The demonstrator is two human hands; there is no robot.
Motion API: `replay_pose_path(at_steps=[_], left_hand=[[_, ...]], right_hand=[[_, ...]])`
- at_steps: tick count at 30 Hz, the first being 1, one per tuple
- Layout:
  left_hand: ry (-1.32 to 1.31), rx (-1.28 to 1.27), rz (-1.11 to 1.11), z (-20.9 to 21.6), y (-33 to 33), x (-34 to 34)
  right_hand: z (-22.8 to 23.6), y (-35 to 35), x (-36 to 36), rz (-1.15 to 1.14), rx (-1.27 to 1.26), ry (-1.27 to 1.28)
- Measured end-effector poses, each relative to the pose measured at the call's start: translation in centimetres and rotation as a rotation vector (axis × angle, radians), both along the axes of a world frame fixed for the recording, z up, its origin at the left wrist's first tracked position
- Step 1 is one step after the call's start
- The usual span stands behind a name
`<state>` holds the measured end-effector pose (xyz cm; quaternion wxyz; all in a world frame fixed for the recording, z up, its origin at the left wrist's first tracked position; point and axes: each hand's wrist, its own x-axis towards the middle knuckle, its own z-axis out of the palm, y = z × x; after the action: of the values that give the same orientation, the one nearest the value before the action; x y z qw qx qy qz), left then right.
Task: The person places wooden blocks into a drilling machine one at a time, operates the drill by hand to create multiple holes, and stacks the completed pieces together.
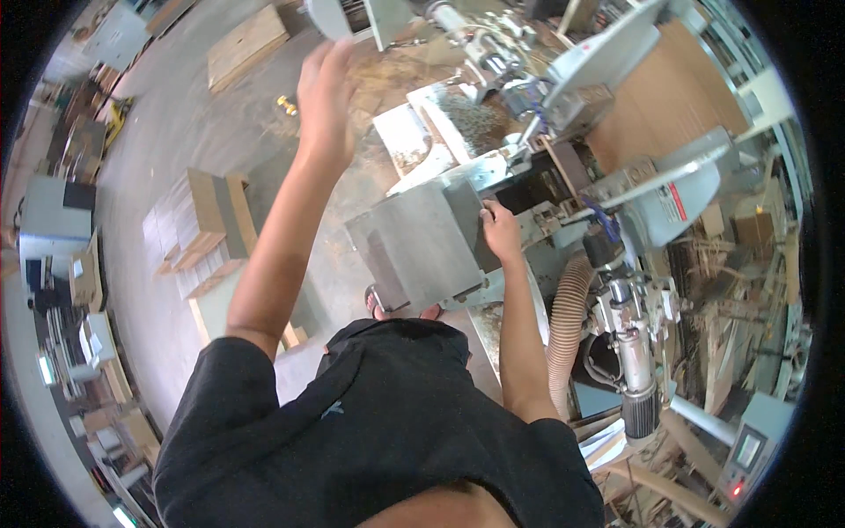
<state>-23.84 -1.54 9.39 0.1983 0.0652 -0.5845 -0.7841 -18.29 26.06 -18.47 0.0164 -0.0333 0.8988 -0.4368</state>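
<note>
Metal tabletop, right hand curled at its edge, grip unclear; left hand raised, fingers outstretched. Stacked boards: whether finished or remaining, cannot be told.

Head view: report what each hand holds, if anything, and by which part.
The left hand, raised, holds nothing. The right hand is at the right edge of the grey surface; whether it grips cannot be told.

A grey floor spreads across my feed, brown in places; I see a pale wooden board lying on it, stacked panels nearer the camera, and a grey cabinet near the left edge.
</note>
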Motion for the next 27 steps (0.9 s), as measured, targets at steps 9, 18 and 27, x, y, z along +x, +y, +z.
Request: replay_pose_path(at_steps=[9,18,27], left_hand=[[-1.014,0.084,-0.148,-27.0,-7.1,19.5],[-1.086,0.255,-0.079,-33.2,-2.6,18.7],[-0.241,-0.183,-0.137,-17.2,-7.4,23.1]], right_hand=[[-7.2,0.1,-1.2,0.202,0.190,-0.090],[-3.7,2.5,5.5,-0.165,0.162,0.011],[-2.4,3.9,10.8,-0.333,0.121,0.023]])
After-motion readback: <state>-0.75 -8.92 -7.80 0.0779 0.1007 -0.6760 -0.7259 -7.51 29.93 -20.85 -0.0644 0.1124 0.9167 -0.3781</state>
